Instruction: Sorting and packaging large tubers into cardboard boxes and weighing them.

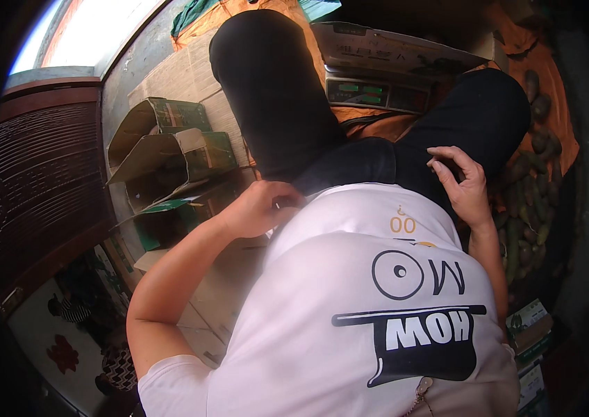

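1. Green-and-brown open cardboard boxes (169, 163) lie at frame left, mouths facing lower left, just beside the left hand (258, 207).
2. Left hand rests curled at the white printed shirt (371, 306) hem, holding nothing visible.
3. Right hand (462, 182), right of centre, fingers bent, empty; dark green oblong fruits (527, 201) lie nearest it, piled top to bottom.

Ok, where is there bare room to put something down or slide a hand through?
Free: flat cardboard between the open cartons and the left thigh; another bare cardboard patch under the left forearm. Crowded: green-brown fruit pile beside the right hand; scale between the knees; left hand rests at the waist.
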The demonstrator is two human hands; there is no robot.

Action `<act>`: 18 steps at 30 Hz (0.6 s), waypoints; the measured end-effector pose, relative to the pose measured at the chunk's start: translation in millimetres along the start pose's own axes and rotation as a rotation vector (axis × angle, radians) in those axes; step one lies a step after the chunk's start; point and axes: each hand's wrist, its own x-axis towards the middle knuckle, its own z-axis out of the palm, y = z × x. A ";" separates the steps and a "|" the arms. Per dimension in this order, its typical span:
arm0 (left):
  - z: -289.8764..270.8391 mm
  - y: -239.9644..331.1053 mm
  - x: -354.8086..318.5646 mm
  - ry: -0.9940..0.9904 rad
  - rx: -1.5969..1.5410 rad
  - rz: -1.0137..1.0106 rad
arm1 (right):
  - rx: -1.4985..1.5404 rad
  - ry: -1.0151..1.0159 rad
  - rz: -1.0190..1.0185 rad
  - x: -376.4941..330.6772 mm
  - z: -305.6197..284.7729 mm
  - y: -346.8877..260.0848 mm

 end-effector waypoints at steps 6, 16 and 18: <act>-11.5 -1.7 -0.1 -0.086 -0.067 0.011 | 0.008 0.024 0.022 -2.8 6.3 8.5; 7.9 -3.2 2.9 0.217 0.347 0.244 | 0.080 0.046 0.068 3.1 13.0 16.4; 10.0 -3.9 8.7 0.294 0.394 0.331 | 0.074 0.058 0.069 5.1 12.8 15.5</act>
